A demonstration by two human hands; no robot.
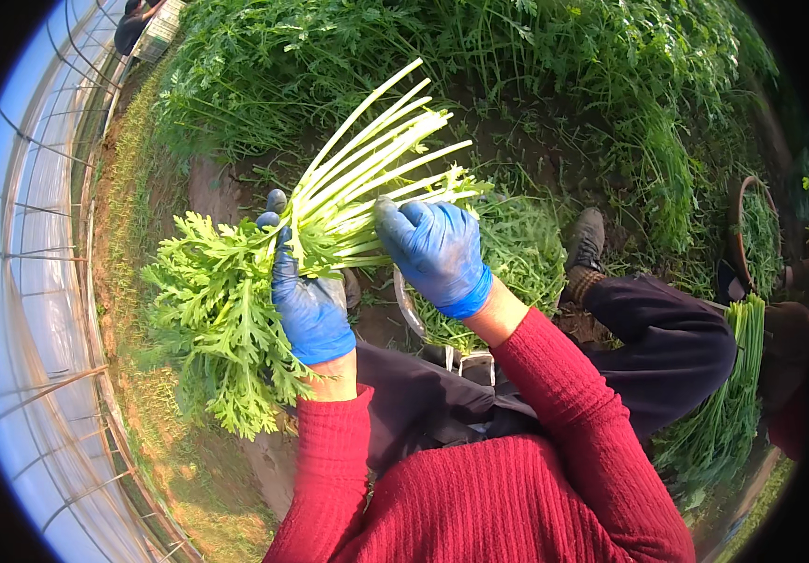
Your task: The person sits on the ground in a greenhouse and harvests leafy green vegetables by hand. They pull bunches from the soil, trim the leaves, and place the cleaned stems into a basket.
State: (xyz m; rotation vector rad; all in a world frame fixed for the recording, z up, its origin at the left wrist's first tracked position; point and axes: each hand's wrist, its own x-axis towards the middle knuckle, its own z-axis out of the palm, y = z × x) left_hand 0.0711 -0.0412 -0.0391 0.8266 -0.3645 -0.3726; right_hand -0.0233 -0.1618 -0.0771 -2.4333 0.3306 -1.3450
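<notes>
A bunch of leafy greens with serrated leaves and long pale stems (362,165) lies across my left hand (309,295), which wears a blue glove and grips it where leaves meet stems. The leaves (228,317) hang to the left; the stems fan out up and to the right. My right hand (436,246), also in a blue glove, has its fingers bent at the lower stems; whether it pinches one is hidden. Below and behind it, a round container (410,306) holds loose green trimmings (517,246).
Tall leafy plants (376,56) grow ahead. A pile of cut greens (735,387) lies at my right, near a basket (743,211) of greens and part of another person. A greenhouse frame with plastic film (45,281) stands left; a person (131,28) is far off at upper left.
</notes>
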